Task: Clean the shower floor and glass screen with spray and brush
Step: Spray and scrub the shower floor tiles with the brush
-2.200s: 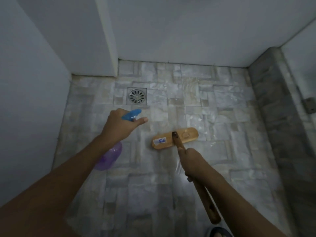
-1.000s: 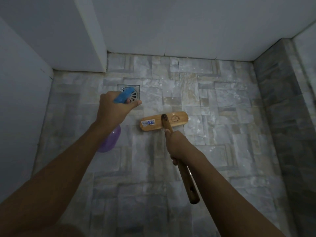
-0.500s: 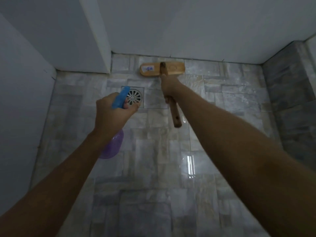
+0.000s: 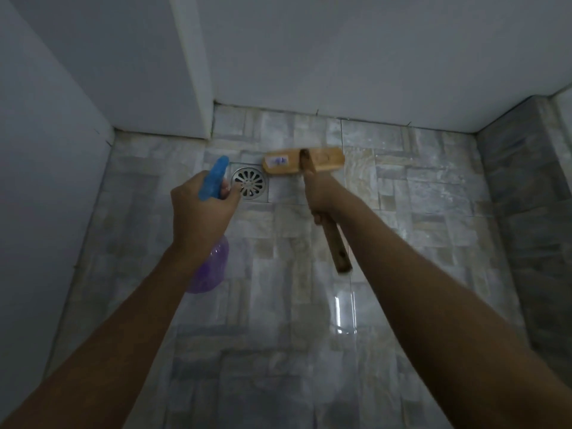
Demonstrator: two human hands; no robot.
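the wooden brush lies bristles-down on the shower floor, far end of the stall, its head set crosswise and close to the foot of the back wall but not touching it. a small sticker sits on the left end of the head. the long handle runs back from the middle of the head toward me, with its free end lifted off the tiles. my right hand grips that handle just behind the head, fingers wrapped tight round the wood.

just left of the brush head is the round metal drain in its square frame, the head's left end almost at the frame's corner. my left hand hovers above and beside the drain, fingers curled round the neck of the spray bottle. its blue trigger head points away from me and the purple body hangs below my wrist. i cannot tell whether a finger lies on the trigger.

the floor is grey and beige stone-pattern tile, with a bright wet sheen near the handle's end. pale walls close in at left and back, with a corner jutting out at the back left. a dark tiled curb rises along the right.
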